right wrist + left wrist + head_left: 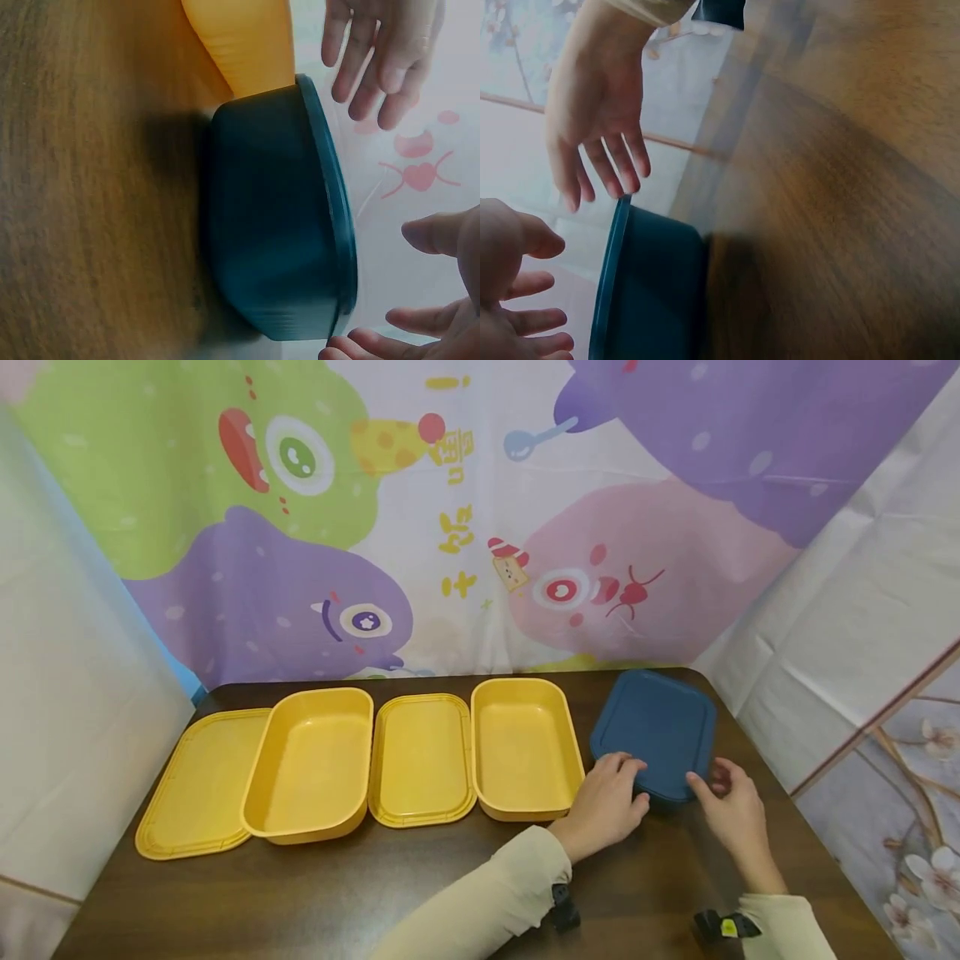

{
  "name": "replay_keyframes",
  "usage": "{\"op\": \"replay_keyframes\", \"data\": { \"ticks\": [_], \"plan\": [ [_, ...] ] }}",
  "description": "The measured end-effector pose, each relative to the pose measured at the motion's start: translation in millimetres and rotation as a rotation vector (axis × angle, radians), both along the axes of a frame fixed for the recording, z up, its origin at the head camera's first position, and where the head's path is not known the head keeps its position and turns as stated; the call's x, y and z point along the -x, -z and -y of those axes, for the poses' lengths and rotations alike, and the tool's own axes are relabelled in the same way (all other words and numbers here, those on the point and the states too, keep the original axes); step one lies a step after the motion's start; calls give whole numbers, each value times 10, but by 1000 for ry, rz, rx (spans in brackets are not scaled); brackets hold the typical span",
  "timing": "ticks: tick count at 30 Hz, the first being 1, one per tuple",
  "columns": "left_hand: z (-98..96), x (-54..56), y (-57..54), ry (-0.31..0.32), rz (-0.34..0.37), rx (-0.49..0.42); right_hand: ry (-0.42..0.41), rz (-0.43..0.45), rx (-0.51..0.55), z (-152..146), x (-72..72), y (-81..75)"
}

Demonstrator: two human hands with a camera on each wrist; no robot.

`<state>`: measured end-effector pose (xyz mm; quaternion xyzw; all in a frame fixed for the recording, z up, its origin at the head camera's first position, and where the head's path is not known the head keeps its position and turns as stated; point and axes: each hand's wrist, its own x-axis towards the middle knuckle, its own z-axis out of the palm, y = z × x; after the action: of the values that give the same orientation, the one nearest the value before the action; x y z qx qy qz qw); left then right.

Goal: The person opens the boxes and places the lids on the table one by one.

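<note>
One dark blue container (262,210), with its blue lid (660,727) on top: stands at the right end of the row, toward the far right corner of the brown table (300,902).

Two hands, apart from each other, one to either side of the container's near end. Left hand (607,802): at the near left corner, fingers extended and a little spread, grasping nothing. Right hand (738,822): at the near right corner, fingers loosely bent, thumb apart from them, nothing gripped; whether its fingertips touch the lid's edge cannot be told.

Four yellow pieces, left to right: one flat yellow lid (198,785); one wide yellow container (311,768), uncovered, overlapping that lid's edge in the head view; one smaller yellow lid (422,760), flat; one narrow yellow container (525,747), uncovered, nearest the left hand.

Two pale sleeves (487,893). One backdrop (465,643), printed with cartoon creatures, behind the table.
</note>
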<state>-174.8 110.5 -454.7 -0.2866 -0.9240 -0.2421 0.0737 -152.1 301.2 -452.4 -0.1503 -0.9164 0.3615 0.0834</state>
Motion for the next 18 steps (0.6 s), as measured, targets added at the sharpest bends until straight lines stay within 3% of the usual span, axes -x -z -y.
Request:
{"op": "replay_keyframes", "data": {
  "ticks": [4, 11, 18],
  "plan": [
    [-55, -16, 20, 28, -40, 86, 7, 72, 51, -14, 24, 45],
    [-124, -23, 76, 20, -21, 211, -2, 175, 123, -32, 63, 118],
    [-152, -41, 129, 30, -108, 309, -41, 234, 157, -33, 123, 206]
  ]
}}
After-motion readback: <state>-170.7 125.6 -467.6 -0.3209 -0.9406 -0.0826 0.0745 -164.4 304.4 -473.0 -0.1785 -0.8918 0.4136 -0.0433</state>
